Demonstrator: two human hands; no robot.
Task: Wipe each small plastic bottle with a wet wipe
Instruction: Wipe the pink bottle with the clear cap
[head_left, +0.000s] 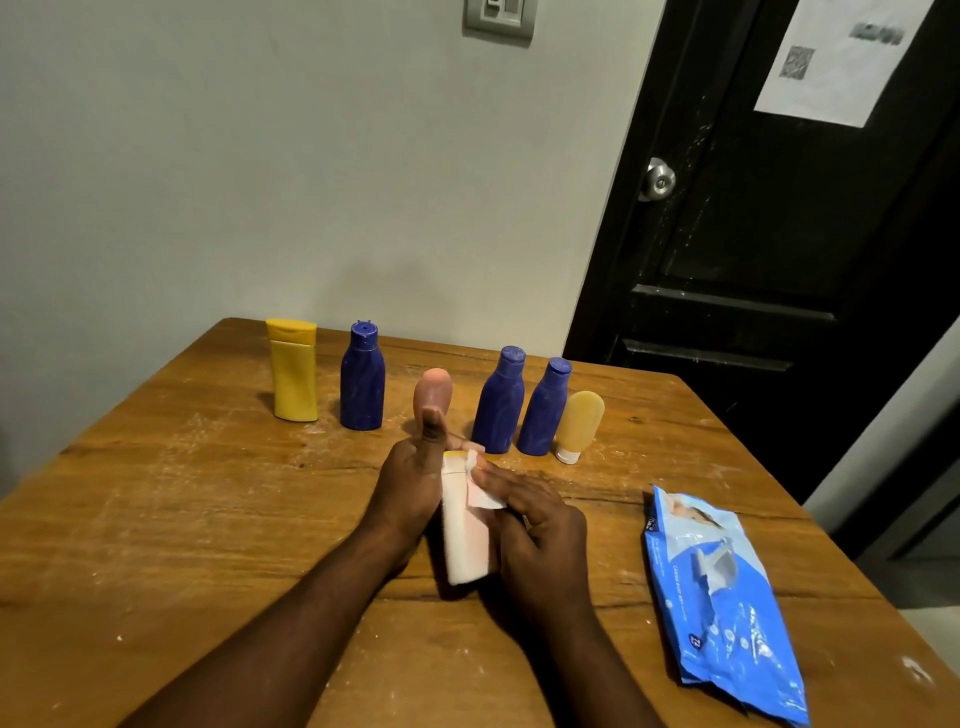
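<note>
A pale pink-white bottle (464, 540) with a yellow cap is held over the table between both hands. My left hand (413, 480) grips its left side, thumb up. My right hand (530, 519) presses a white wet wipe (483, 493) against the bottle's upper right side. Behind them a row of bottles stands near the wall: a yellow bottle (294, 371), a blue bottle (362, 379), a pink tube (432, 389) partly hidden by my thumb, two more blue bottles (500, 402) (545, 408), and an amber tube (577, 426) on its white cap.
The wooden table (182, 493) has scuffed, whitish marks. A blue pack of wet wipes (722, 597) lies at the right, near the table's right edge. A grey wall is behind the table, and a black door (769, 234) with a knob is at the right.
</note>
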